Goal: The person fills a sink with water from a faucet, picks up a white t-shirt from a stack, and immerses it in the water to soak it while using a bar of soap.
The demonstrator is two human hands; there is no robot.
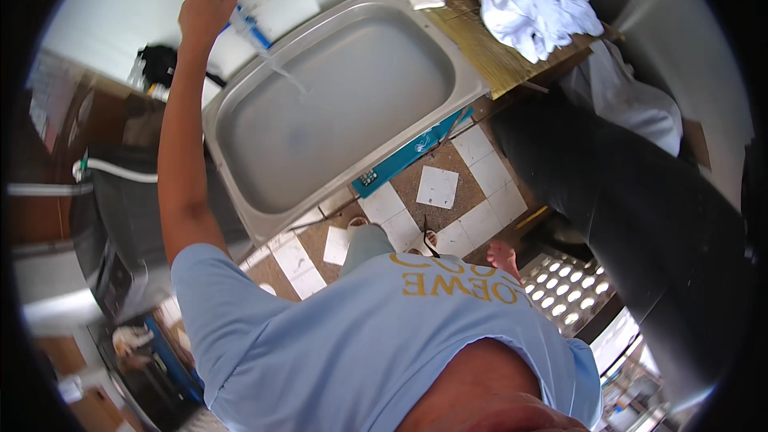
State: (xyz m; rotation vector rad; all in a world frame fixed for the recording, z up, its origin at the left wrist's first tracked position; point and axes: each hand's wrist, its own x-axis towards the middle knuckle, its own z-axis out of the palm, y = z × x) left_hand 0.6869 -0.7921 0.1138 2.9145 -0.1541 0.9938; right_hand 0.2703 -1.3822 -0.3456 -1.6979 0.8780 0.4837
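Head view: the left hand (206,6) is raised to the tap (246,26) on the wall, fingers curled over its top; how firmly it is gripped cannot be told. Water is seen running from the spout into the steel sink (240,124) just below that hand. White cloths (532,0) lie on the counter (488,56) well to the right. The right hand is out of sight.
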